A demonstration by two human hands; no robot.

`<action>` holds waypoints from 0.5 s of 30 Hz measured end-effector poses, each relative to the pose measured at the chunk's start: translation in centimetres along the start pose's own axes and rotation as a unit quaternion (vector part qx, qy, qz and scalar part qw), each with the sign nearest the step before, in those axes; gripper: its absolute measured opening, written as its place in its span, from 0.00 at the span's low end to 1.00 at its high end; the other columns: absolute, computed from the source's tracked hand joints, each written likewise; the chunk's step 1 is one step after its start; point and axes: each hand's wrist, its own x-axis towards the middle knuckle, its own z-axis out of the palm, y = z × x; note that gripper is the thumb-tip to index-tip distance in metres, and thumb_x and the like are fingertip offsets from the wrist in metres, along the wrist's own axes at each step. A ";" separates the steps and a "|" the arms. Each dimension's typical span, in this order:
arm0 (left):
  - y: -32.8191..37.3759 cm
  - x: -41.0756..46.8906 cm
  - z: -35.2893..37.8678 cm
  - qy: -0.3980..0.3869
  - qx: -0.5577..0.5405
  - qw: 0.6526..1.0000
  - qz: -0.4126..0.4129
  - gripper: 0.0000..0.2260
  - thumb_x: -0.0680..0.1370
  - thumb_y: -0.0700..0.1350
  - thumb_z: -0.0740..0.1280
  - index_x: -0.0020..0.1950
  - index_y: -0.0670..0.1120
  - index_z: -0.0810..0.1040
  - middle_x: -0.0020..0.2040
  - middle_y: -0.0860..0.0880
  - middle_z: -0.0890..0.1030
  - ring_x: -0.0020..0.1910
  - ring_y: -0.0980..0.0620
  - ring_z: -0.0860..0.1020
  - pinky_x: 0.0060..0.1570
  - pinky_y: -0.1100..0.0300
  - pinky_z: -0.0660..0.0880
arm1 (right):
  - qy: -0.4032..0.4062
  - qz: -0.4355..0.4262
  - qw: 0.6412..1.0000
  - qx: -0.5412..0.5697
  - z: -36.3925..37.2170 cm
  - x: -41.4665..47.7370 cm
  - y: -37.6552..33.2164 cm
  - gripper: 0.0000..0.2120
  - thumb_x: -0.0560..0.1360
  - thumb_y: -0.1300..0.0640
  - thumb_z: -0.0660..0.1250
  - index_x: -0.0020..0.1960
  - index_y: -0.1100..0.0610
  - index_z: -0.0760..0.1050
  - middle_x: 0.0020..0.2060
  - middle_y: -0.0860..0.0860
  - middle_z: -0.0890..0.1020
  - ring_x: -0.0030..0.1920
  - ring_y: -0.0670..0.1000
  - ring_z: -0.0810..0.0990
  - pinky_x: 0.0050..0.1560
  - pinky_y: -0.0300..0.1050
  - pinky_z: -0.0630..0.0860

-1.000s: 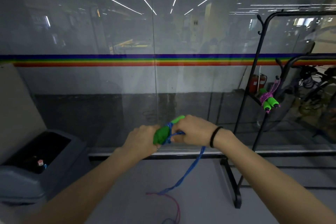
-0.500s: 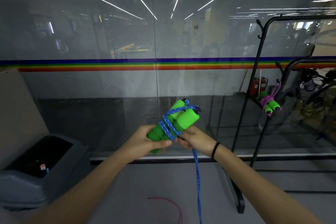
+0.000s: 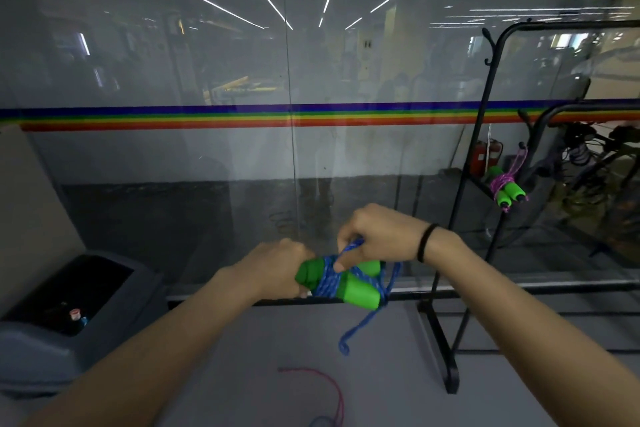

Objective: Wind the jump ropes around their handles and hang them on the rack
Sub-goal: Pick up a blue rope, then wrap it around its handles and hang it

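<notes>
Two green foam handles point(image 3: 356, 292) lie side by side in front of me, bound by many turns of blue rope point(image 3: 329, 280). My left hand point(image 3: 273, 267) grips the handles' left end. My right hand point(image 3: 381, 236) is above them and pinches a loop of the blue rope between thumb and fingers. A short tail of blue rope point(image 3: 360, 326) dangles below the handles. On the black rack point(image 3: 485, 135) at the right hangs a wound pair of green handles with pink rope point(image 3: 505, 189).
A glass wall with a rainbow stripe point(image 3: 242, 116) stands straight ahead. A grey bin point(image 3: 65, 315) sits at the lower left. A red rope point(image 3: 325, 388) lies on the floor below my hands. The rack's foot point(image 3: 446, 357) reaches toward me.
The handles have tipped from pointing up to lying level and lower. More blue rope is wound on, and the long hanging length has shrunk to a short tail. My right hand moved from below to above.
</notes>
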 end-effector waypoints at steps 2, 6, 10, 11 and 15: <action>0.0 -0.3 -0.5 -0.052 -0.029 0.996 0.066 0.09 0.69 0.48 0.72 0.46 0.48 0.77 0.40 0.51 0.80 0.42 0.52 0.78 0.37 0.61 0.69 | 0.023 -0.013 0.996 0.086 -0.5 0.7 1.0 0.10 0.66 0.48 0.74 0.37 0.54 0.81 0.25 0.41 0.76 0.29 0.40 0.73 0.34 0.32 0.64; -0.6 -0.8 -0.9 -0.050 -0.266 0.954 0.128 0.08 0.67 0.41 0.76 0.40 0.43 0.78 0.31 0.55 0.74 0.30 0.63 0.71 0.33 0.65 0.67 | 0.059 -0.012 0.928 0.367 0.9 1.0 2.5 0.18 0.59 0.43 0.77 0.35 0.57 0.81 0.27 0.45 0.80 0.29 0.38 0.74 0.35 0.34 0.70; -0.8 -0.9 -0.8 0.046 -0.481 0.869 0.107 0.10 0.68 0.38 0.75 0.47 0.40 0.81 0.41 0.48 0.81 0.40 0.56 0.77 0.43 0.62 0.75 | 0.136 0.078 0.839 0.521 4.6 0.8 2.8 0.17 0.67 0.48 0.73 0.25 0.55 0.72 0.14 0.44 0.71 0.18 0.39 0.69 0.26 0.39 0.67; -0.6 -0.8 -0.7 0.063 -0.528 0.842 0.092 0.09 0.69 0.38 0.74 0.47 0.40 0.81 0.42 0.46 0.83 0.40 0.54 0.79 0.44 0.61 0.77 | 0.125 0.086 0.838 0.524 5.5 1.1 2.6 0.18 0.76 0.54 0.63 0.28 0.55 0.69 0.14 0.44 0.68 0.17 0.39 0.65 0.24 0.37 0.62; -0.7 -0.2 -0.8 0.141 -0.628 0.764 -0.048 0.03 0.72 0.39 0.70 0.41 0.39 0.80 0.35 0.45 0.83 0.31 0.49 0.78 0.31 0.64 0.76 | 0.090 0.119 0.905 0.398 7.1 0.5 1.7 0.20 0.81 0.53 0.52 0.32 0.54 0.70 0.16 0.44 0.69 0.19 0.40 0.64 0.24 0.30 0.62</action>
